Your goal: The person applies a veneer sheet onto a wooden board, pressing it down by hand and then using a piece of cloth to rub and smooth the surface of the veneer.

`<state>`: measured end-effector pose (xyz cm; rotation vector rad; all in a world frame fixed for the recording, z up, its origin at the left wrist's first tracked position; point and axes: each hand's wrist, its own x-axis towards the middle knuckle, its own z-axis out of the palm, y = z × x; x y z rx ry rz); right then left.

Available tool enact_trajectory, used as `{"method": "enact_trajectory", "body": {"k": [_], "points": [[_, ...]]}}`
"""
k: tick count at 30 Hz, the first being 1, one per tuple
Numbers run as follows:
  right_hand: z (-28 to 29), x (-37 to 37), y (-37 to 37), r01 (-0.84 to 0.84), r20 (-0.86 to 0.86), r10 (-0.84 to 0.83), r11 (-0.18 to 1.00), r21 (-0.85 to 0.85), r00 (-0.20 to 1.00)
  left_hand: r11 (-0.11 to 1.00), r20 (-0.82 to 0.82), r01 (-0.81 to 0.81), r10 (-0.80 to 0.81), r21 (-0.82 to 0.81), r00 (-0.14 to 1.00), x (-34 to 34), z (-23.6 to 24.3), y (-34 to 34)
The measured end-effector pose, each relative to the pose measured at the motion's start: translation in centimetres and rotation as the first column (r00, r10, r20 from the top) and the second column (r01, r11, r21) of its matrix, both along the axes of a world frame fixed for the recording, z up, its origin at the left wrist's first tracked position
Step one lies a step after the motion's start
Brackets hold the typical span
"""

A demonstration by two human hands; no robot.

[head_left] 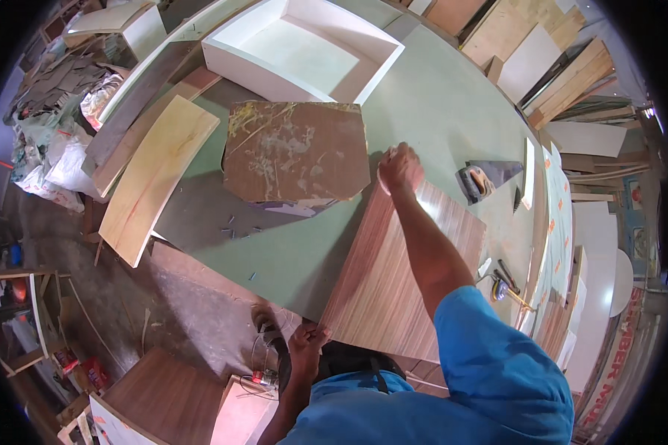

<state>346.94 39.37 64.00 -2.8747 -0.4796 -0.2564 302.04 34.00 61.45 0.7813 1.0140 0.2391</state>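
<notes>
A wood-grain panel (pixel 393 274) with reddish-brown stripes lies across the near part of the green-topped table (pixel 423 96). At its near left corner, my left hand (pixel 309 347) is closed on the edge. My right arm reaches across the panel, and my right hand (pixel 401 169) rests at the far left corner with its fingers curled together. Something pale shows under those fingers, too small to name. Left of that hand stands a box-like block (pixel 297 152) with a brown, glue-stained top. Several small screws or nails (pixel 237 231) lie in front of the block.
A white open drawer box (pixel 304 52) sits at the far side. A pale wooden board (pixel 159 178) overhangs the left edge. On the right lie a handsaw (pixel 488 180), a white strip (pixel 528 174) and small tools (pixel 506 282). Stacked boards (pixel 564 81) stand beyond.
</notes>
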Motion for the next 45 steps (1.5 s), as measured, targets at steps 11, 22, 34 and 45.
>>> {"method": "enact_trajectory", "body": {"k": [11, 22, 34, 45], "points": [[4.1, 13.3, -6.7, 0.227, -0.034, -0.229, 0.91, 0.346, 0.973, 0.859, -0.473, 0.368, -0.173, 0.357, 0.864, 0.7, 3.7, -0.2], [1.9, 6.1, -27.0, -0.029, -0.067, 0.096, 0.759, 0.65, 0.993, 0.232, -0.559, 0.584, -0.169, 0.778, 0.811, 6.2, 3.8, 3.0], [-1.6, -20.6, -44.2, 0.451, -0.072, -0.464, 0.795, 0.406, 0.883, 0.511, -0.548, 0.723, -0.476, 0.464, 0.688, 9.8, 4.9, 9.3], [0.7, -24.0, -37.5, 0.655, -0.059, -0.705, 0.621, 0.43, 0.707, 0.434, -0.448, 0.109, 0.864, 0.894, 0.23, -7.3, 1.5, 37.0]]}}
